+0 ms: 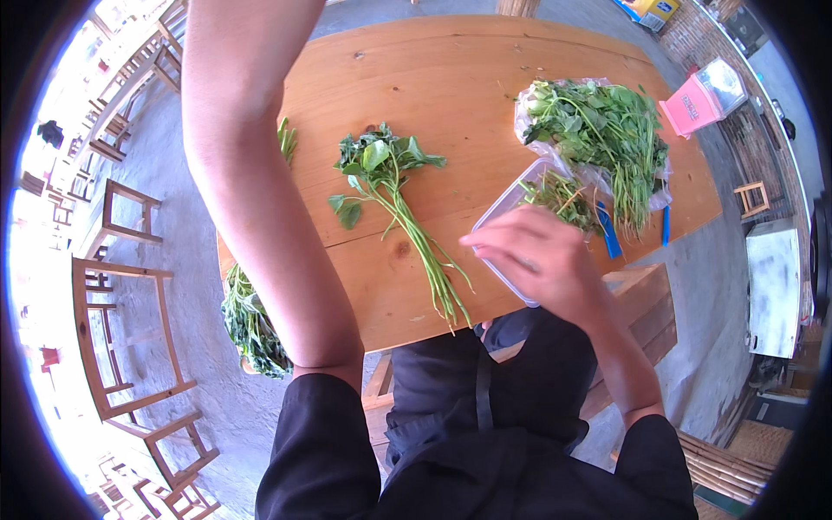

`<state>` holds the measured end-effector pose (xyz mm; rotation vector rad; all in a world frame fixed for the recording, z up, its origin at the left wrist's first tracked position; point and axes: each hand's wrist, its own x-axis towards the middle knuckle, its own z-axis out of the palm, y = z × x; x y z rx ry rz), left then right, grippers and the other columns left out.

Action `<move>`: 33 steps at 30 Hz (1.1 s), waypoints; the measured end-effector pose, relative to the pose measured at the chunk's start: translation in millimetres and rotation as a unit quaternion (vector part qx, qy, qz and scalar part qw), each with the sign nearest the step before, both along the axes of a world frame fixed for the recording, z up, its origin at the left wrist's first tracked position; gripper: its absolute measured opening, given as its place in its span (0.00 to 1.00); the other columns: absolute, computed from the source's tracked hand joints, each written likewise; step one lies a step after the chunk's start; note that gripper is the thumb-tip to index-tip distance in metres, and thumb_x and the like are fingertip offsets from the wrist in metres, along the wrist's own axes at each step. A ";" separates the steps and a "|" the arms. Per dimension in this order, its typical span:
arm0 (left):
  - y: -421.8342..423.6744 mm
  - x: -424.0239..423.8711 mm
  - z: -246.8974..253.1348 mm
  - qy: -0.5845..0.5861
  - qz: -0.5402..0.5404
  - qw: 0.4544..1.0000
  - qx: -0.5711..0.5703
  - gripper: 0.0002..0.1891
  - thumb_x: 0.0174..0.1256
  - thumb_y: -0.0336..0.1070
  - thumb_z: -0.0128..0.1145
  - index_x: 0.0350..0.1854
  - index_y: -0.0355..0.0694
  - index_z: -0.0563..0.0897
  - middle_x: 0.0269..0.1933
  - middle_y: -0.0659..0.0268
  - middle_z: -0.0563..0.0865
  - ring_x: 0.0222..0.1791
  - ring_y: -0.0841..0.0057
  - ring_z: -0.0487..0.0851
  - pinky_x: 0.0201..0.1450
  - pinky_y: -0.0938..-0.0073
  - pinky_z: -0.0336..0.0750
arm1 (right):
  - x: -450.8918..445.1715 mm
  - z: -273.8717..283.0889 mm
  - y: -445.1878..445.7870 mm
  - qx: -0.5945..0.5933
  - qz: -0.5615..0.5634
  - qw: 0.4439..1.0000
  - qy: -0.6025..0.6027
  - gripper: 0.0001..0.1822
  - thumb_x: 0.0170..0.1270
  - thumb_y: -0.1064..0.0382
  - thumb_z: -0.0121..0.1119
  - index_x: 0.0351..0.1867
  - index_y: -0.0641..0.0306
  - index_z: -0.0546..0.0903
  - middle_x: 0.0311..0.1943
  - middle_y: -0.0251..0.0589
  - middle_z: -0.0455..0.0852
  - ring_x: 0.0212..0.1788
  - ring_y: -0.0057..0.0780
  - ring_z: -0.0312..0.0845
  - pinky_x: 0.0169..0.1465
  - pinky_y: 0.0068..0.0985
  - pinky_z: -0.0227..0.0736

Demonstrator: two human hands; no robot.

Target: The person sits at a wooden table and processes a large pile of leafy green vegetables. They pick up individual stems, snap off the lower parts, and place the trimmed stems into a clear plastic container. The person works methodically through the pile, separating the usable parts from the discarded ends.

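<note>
My left hand is out of view; its bare forearm rises past the top edge of the picture. My right hand [543,260], slightly blurred, hovers over the near edge of a clear plastic container [497,207], with its fingers loosely apart and nothing visible in them. Trimmed stems and root ends [562,198] lie in the container. In front of me rests a loose bunch of leafy green stems [409,211], leaves away from me and cut ends at the table's near edge. A large heap of leafy greens [598,130] with thin roots lies on a plastic bag at the far right.
The wooden table [455,84] carries more greens [253,325] at its left edge, partly behind my arm. Blue strips [609,231] lie by the container. A pink tissue box [699,101] stands at the right edge. A wooden bench [640,325] and wooden chairs [130,338] stand around.
</note>
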<state>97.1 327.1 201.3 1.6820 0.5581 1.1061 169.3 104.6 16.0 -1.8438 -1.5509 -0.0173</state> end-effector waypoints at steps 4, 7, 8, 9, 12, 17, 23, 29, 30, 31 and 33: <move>10.7 5.8 -48.5 -0.037 0.010 0.976 0.215 0.20 0.81 0.50 0.57 0.57 0.39 0.90 0.53 0.59 0.93 0.56 0.70 0.88 0.65 0.65 0.78 | 32.0 7.3 -50.9 0.020 -0.133 0.987 0.091 0.06 0.67 0.69 0.71 0.44 0.64 0.90 0.36 0.39 0.93 0.37 0.33 0.89 0.46 0.28 0.81; 52.0 21.8 -61.0 -0.035 -0.112 0.956 0.268 0.19 0.82 0.48 0.55 0.60 0.43 0.89 0.58 0.62 0.92 0.62 0.74 0.86 0.69 0.66 0.74 | 79.4 5.7 -106.6 0.064 -0.191 0.950 0.240 0.08 0.75 0.66 0.65 0.48 0.68 0.89 0.39 0.37 0.93 0.41 0.20 0.88 0.44 0.22 0.79; 52.7 22.2 -56.5 -0.018 -0.126 0.951 0.281 0.19 0.83 0.48 0.54 0.61 0.43 0.89 0.58 0.63 0.91 0.63 0.75 0.86 0.70 0.66 0.74 | 100.1 4.8 -118.9 0.087 -0.178 0.940 0.277 0.09 0.77 0.66 0.64 0.49 0.68 0.89 0.39 0.36 0.93 0.42 0.17 0.88 0.44 0.21 0.79; 52.2 29.2 -57.0 -0.007 -0.151 0.945 0.289 0.19 0.83 0.48 0.53 0.62 0.43 0.88 0.59 0.64 0.91 0.63 0.76 0.85 0.71 0.66 0.73 | 114.7 6.5 -134.3 0.090 -0.215 0.938 0.257 0.09 0.77 0.65 0.63 0.50 0.68 0.89 0.39 0.36 0.93 0.42 0.17 0.87 0.44 0.20 0.80; 37.7 36.4 -58.4 0.022 -0.227 0.915 0.332 0.17 0.83 0.43 0.54 0.61 0.39 0.88 0.57 0.63 0.91 0.61 0.74 0.87 0.70 0.65 0.75 | 142.1 9.7 -155.9 0.094 -0.289 0.930 0.205 0.11 0.79 0.63 0.62 0.52 0.68 0.89 0.40 0.34 0.92 0.41 0.16 0.86 0.44 0.20 0.80; 12.0 45.5 -76.2 0.127 -0.392 0.850 0.329 0.12 0.80 0.28 0.57 0.60 0.33 0.85 0.53 0.61 0.92 0.56 0.73 0.89 0.65 0.70 0.79 | 150.6 -2.2 -135.0 0.008 -0.332 0.942 0.048 0.10 0.71 0.63 0.69 0.50 0.61 0.91 0.40 0.35 0.93 0.34 0.22 0.84 0.42 0.24 0.79; 5.3 59.8 -85.7 0.164 -0.388 0.840 0.343 0.13 0.79 0.30 0.59 0.59 0.32 0.86 0.50 0.59 0.93 0.54 0.71 0.91 0.63 0.68 0.81 | 162.2 -23.1 -80.8 -0.003 -0.329 0.937 -0.121 0.10 0.64 0.56 0.75 0.40 0.58 0.91 0.36 0.36 0.89 0.45 0.39 0.85 0.51 0.37 0.80; -1.0 81.7 -100.6 0.155 -0.394 0.846 0.325 0.12 0.78 0.31 0.59 0.57 0.32 0.87 0.48 0.57 0.94 0.51 0.68 0.92 0.60 0.65 0.84 | 163.0 5.5 -77.1 -0.054 -0.351 0.930 -0.091 0.09 0.62 0.59 0.76 0.38 0.58 0.89 0.34 0.35 0.90 0.41 0.36 0.85 0.48 0.36 0.79; -1.7 86.8 -105.5 0.149 -0.385 0.849 0.331 0.12 0.78 0.30 0.59 0.57 0.33 0.87 0.48 0.56 0.94 0.51 0.67 0.92 0.59 0.65 0.84 | 158.8 18.1 -78.5 -0.044 -0.348 0.933 -0.079 0.09 0.61 0.59 0.76 0.38 0.58 0.89 0.33 0.35 0.90 0.41 0.35 0.85 0.48 0.36 0.79; -2.7 91.8 -108.6 0.143 -0.375 0.850 0.340 0.12 0.78 0.30 0.58 0.56 0.33 0.87 0.48 0.56 0.94 0.51 0.67 0.93 0.59 0.65 0.84 | 157.4 29.1 -80.2 -0.041 -0.343 0.935 -0.079 0.09 0.63 0.62 0.75 0.40 0.60 0.89 0.35 0.37 0.92 0.40 0.34 0.85 0.48 0.35 0.78; -7.5 96.3 -115.0 0.133 -0.358 0.858 0.344 0.11 0.78 0.29 0.57 0.56 0.34 0.87 0.47 0.55 0.94 0.51 0.66 0.93 0.58 0.65 0.85 | 151.1 51.0 -82.2 -0.006 -0.322 0.945 -0.059 0.09 0.64 0.63 0.73 0.43 0.61 0.90 0.36 0.38 0.92 0.41 0.35 0.85 0.49 0.36 0.79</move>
